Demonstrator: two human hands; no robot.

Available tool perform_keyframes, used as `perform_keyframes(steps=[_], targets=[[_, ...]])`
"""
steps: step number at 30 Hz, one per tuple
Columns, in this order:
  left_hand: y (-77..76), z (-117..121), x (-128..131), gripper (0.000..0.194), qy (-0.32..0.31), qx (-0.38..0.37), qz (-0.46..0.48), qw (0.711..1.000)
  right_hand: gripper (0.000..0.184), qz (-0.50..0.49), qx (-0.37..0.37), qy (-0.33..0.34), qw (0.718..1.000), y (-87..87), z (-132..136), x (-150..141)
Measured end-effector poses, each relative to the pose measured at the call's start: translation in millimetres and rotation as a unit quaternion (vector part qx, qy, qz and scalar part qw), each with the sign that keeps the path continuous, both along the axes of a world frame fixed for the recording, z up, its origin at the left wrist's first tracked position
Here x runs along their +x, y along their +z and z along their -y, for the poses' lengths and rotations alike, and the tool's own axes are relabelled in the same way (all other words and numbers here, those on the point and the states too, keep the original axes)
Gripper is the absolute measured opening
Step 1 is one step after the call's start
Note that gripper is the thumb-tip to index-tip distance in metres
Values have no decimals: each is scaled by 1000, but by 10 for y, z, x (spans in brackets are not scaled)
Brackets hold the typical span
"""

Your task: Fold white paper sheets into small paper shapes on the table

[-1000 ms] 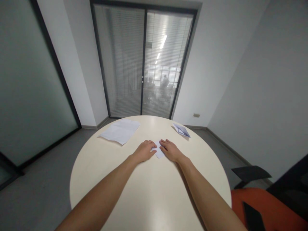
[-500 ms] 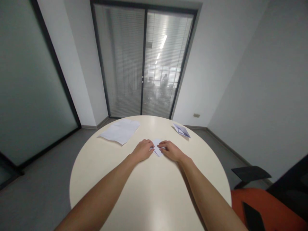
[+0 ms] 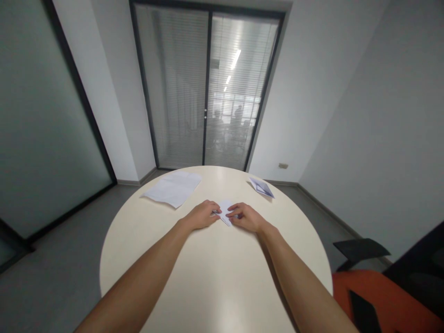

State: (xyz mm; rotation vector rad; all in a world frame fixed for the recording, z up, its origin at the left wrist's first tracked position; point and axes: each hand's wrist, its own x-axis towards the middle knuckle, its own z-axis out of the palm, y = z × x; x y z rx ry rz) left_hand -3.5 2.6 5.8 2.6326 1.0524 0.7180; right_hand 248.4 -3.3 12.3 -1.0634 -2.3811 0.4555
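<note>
A small folded piece of white paper (image 3: 225, 209) lies on the round cream table (image 3: 208, 268), between my two hands. My left hand (image 3: 204, 214) grips its left edge, thumb near me and fingers on the far side. On the right edge, my right hand (image 3: 243, 216) holds the paper in the same way, with its fingers bent. Both hands rest low at the tabletop, and they cover the paper's two sides.
A larger white sheet (image 3: 173, 187) lies at the table's far left. Towards the far right rests another folded paper (image 3: 262, 188). An orange chair (image 3: 374, 291) with black armrests stands at the right. Behind the table are glass doors (image 3: 208, 92) with blinds.
My left hand has shifted slightly to the left along the paper's edge. My right hand keeps nearly the same place, its fingers a little changed.
</note>
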Motion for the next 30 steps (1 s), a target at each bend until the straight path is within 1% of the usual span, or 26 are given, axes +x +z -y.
perform_keyframes(steps=[4, 9, 16, 23, 25, 27, 30], targets=[[18, 10, 1, 21, 7, 1, -4, 1000, 23, -2, 2, 12, 1000, 9, 19, -22], [35, 23, 20, 21, 20, 4, -11, 1000, 24, 5, -17, 9, 1000, 65, 58, -43], [32, 19, 27, 25, 35, 5, -23, 999, 34, 5, -27, 14, 1000, 74, 54, -33], [35, 26, 34, 24, 42, 11, -27, 999, 31, 8, -17, 18, 1000, 146, 111, -72], [37, 27, 37, 24, 46, 12, -28, 998, 26, 12, -17, 10, 1000, 157, 117, -81], [41, 30, 40, 25, 54, 10, -29, 998, 23, 20, -11, -16, 1000, 161, 116, -85], [55, 39, 46, 26, 64, 3, -29, 997, 30, 37, 4, -51, 998, 167, 108, -85]])
